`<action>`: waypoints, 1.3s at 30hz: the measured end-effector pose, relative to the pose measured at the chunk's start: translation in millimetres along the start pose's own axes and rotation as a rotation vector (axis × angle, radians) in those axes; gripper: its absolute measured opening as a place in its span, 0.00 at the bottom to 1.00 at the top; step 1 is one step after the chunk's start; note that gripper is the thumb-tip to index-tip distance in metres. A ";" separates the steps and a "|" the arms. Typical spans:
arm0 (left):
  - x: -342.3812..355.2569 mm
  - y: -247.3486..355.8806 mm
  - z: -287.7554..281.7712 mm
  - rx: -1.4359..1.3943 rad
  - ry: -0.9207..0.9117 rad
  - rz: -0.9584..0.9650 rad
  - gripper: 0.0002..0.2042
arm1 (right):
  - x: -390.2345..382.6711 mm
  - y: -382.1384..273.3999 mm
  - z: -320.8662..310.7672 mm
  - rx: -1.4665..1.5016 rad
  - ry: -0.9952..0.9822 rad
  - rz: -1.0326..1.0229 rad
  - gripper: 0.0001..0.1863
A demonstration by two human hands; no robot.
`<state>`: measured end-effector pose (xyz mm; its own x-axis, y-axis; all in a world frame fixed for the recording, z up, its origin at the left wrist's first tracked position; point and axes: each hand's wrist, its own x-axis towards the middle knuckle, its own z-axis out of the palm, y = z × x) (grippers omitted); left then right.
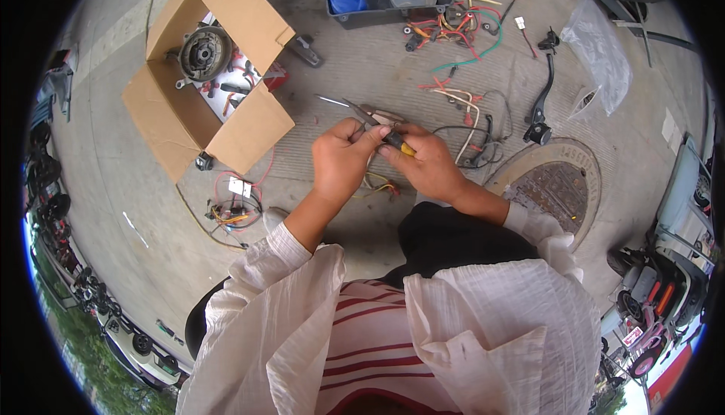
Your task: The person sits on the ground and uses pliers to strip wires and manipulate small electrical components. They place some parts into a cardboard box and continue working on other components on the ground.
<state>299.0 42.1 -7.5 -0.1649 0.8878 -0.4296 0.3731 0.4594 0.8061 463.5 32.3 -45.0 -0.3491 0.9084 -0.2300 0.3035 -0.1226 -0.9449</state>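
Yellow-handled screwdriver (377,132) sits gripped in the right hand (427,164), its shaft crossing the closed left hand (341,160), which pinches something small, probably a wire; next comes steadier tip placement.

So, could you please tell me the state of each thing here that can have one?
Cardboard box: flaps open, round metal part inside.
Pliers: held in both hands.
Left hand: gripping the pliers.
Right hand: on the yellow handle.
Manhole cover: closed.
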 end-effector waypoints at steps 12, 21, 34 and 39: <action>13.0 -20.1 -0.7 -0.269 -0.208 -0.001 0.12 | 1.1 11.9 -1.9 0.435 -0.217 0.299 0.16; 13.2 -12.9 -19.0 -0.592 -0.380 -0.227 0.11 | 6.3 11.6 -16.8 -0.004 -0.071 -0.136 0.14; 23.3 -3.7 -42.8 -0.690 -0.340 -0.220 0.09 | 12.9 -9.1 -25.6 -0.209 -0.116 -0.153 0.14; 20.6 -9.7 -42.3 -0.234 -0.143 0.044 0.09 | 13.1 -15.7 -26.9 -0.247 -0.134 -0.143 0.15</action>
<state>253.3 57.1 -6.9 -0.0163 0.9017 -0.4320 0.1535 0.4292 0.8901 478.0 56.9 -26.9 -0.5127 0.8466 -0.1430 0.4436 0.1186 -0.8883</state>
